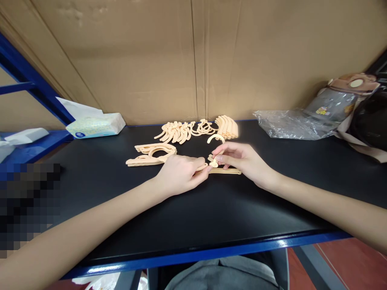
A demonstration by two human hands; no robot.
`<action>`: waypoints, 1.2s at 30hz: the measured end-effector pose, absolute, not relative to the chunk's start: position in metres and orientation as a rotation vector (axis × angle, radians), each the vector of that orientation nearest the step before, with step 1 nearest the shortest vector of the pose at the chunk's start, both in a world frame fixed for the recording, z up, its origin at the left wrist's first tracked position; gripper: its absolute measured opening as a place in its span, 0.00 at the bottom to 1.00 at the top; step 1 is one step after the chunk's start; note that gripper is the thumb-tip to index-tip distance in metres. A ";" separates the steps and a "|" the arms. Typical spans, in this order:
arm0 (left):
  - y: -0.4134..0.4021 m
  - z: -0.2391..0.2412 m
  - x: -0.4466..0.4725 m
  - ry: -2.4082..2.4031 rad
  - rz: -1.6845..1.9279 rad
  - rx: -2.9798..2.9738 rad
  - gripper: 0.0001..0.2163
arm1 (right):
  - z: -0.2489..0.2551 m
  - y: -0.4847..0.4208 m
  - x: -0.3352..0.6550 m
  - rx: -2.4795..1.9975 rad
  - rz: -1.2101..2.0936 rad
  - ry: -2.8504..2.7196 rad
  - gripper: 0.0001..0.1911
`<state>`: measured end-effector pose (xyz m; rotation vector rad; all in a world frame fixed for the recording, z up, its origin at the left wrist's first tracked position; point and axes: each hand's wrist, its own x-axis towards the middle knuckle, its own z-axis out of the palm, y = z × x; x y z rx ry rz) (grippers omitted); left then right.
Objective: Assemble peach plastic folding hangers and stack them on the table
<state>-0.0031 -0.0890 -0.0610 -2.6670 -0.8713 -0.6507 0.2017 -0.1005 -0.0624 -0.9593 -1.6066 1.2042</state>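
A cream plastic hanger (225,171) lies on the black table (211,213), its hook (215,138) pointing away from me. My left hand (181,174) is closed around the hanger's left arm, pressing it to the table. My right hand (242,159) pinches a small cream clip piece (213,163) at the hanger's middle, thumb and forefinger together. Behind my left hand lies a stack of finished hangers (151,155). Farther back lie loose hooks (178,131) and a row of curved hanger bodies (227,127).
A tissue pack (95,124) sits at the back left by a blue shelf frame (33,82). A crumpled clear plastic bag (290,124) and a bottle with a brown lid (341,100) lie at the back right. A cardboard wall (193,56) closes off the back.
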 end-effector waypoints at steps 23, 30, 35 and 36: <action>-0.094 -0.056 -0.002 -0.594 -0.758 -2.545 0.14 | -0.059 -0.102 0.206 -0.816 1.464 -1.599 0.08; -0.097 -0.052 -0.001 -0.568 -0.833 -2.546 0.13 | -0.055 -0.105 0.207 -0.848 1.549 -1.550 0.09; -0.098 -0.051 -0.001 -0.573 -0.839 -2.604 0.13 | -0.054 -0.104 0.207 -0.901 1.566 -1.550 0.11; -0.098 -0.052 -0.001 -0.580 -0.836 -2.617 0.13 | -0.055 -0.103 0.207 -0.903 1.563 -1.549 0.11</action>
